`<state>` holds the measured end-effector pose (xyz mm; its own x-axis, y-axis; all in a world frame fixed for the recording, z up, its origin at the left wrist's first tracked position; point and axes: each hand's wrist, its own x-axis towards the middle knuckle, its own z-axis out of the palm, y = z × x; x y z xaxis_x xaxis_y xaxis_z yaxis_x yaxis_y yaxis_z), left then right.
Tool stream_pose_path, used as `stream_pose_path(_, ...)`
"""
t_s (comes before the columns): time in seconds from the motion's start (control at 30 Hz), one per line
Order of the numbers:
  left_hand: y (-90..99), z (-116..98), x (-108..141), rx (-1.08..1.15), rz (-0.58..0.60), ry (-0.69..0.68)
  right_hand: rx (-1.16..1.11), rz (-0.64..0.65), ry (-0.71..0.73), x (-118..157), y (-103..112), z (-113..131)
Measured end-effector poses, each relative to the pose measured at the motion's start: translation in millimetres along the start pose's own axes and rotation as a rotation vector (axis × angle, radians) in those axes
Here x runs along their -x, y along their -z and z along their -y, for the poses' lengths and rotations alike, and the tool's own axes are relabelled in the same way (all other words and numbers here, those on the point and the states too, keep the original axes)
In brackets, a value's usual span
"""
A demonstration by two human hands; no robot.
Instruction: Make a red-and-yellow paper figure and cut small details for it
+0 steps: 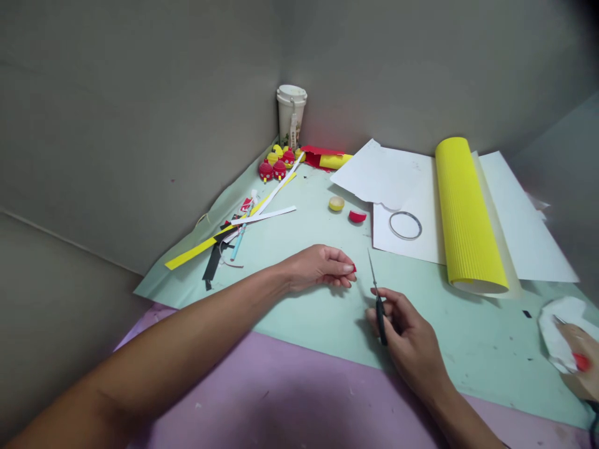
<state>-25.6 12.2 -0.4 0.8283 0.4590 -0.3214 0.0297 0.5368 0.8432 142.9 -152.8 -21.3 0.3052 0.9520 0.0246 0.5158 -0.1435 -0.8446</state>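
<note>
My left hand pinches a small red piece between thumb and fingertips, just above the pale green sheet. Most of that piece is hidden by the fingers, so its material is unclear. To its right, my right hand is closed around the black handles of scissors. Their thin blades point away from me and look closed, apart from the red piece. Beyond the hands lie a yellow half-ball cup and a red half-ball cup.
Paper strips and a light blue pencil-like stick lie left. Small red-and-yellow balls stand by a white lidded cup. Right are white sheets, a metal ring, a yellow corrugated roll and a blurred white wrapping.
</note>
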Motion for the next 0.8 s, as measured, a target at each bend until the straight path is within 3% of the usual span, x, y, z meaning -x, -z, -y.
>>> stream_pose_path(0.23,0.4,-1.1,1.4,0.009,-0.012,-0.041,-0.124,0.004,-0.078,0.3,-1.4,0.2)
stream_pose_path(0.8,-1.3,0.9,1.4,-0.185,-0.113,-0.190,-0.056,0.014,-0.063,-1.3,-0.7,2.0)
